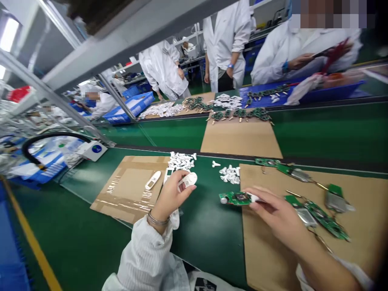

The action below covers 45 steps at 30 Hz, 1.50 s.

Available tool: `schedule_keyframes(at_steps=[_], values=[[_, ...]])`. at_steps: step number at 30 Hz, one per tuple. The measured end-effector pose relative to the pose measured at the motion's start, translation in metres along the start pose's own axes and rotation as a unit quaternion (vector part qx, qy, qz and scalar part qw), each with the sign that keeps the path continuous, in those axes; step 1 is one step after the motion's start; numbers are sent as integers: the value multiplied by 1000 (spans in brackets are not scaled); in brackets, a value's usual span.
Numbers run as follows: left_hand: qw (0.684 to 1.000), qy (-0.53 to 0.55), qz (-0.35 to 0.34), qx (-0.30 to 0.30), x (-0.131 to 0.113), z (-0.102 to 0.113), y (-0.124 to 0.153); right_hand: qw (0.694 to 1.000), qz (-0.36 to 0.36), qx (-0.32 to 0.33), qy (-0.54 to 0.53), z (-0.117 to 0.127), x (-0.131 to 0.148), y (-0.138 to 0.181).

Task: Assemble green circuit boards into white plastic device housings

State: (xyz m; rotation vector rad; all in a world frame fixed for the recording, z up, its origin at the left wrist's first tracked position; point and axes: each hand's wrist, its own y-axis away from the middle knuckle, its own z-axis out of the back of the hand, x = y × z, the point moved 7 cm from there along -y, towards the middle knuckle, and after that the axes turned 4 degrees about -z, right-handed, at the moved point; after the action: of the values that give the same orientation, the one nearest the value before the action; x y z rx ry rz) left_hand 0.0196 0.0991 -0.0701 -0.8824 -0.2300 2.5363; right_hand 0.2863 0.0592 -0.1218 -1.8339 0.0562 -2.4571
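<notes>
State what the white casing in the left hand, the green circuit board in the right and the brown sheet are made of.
The white casing looks like moulded plastic, smooth and faintly glossy. The green circuit board looks like solder-masked laminate, glossy, with metal parts. The brown sheet looks like matte cardboard.

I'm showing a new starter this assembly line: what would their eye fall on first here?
The hands come first, in the middle of the view: the left hand holds a white plastic casing, and the right hand grips the end of a green circuit board. To the right, more circuit boards with silver packs lie on a cardboard sheet. Ahead, a heap of small white plastic parts sits on the green conveyor belt.
</notes>
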Motion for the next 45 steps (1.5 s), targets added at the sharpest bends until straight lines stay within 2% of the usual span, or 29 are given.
schedule_keyframes(at_steps=[2, 4, 7, 9, 11, 12, 14, 16, 18, 20, 22, 24, 26, 28, 31, 34, 39, 45], values=[[997, 52, -53, 33, -31, -29, -9, 998, 17, 29, -60, -6, 14, 2], [987, 86, -125, 59, -60, -50, -14, 993, 5, 50, -108, -13, 19, 4], [978, 114, -169, 52, -83, -63, -18, 984, -19, 29, -177, -15, 14, 6], [978, 155, -134, 35, -82, -68, -21, 974, -32, -5, -224, -13, 6, 7], [961, 268, -64, -9, -73, -73, -21, 961, -47, -38, -270, -11, -2, 8], [937, 347, -24, -34, -67, -78, -19, 954, -53, -53, -292, -11, -6, 9], [867, 491, 46, -69, -59, -95, -14, 941, -59, -73, -324, -13, -10, 10], [806, 578, 87, -91, -56, -111, -10, 936, -62, -78, -337, -16, -12, 10], [761, 626, 123, -116, -52, -118, -7, 940, -48, -82, -327, -12, -11, 10], [724, 661, 167, -102, -46, -122, -8, 962, 1, -90, -260, 0, -5, 10], [704, 674, 222, -19, -43, -128, -9, 988, 69, -68, -124, 12, 7, 10], [698, 660, 263, 95, -43, -137, -5, 991, 130, -2, 23, 14, 17, 11], [693, 640, 273, 188, -43, -144, 1, 975, 176, 59, 123, 11, 22, 13], [688, 632, 250, 254, -47, -150, 6, 958, 208, 84, 177, 10, 25, 15], [684, 621, 201, 326, -55, -157, 12, 946, 217, 97, 218, 8, 24, 16], [689, 604, 187, 355, -59, -158, 14, 941, 219, 97, 237, 9, 21, 16], [704, 582, 180, 366, -65, -155, 13, 938, 232, 86, 243, 11, 22, 16], [773, 513, 144, 344, -67, -152, 10, 939, 223, 70, 253, 11, 24, 17]])
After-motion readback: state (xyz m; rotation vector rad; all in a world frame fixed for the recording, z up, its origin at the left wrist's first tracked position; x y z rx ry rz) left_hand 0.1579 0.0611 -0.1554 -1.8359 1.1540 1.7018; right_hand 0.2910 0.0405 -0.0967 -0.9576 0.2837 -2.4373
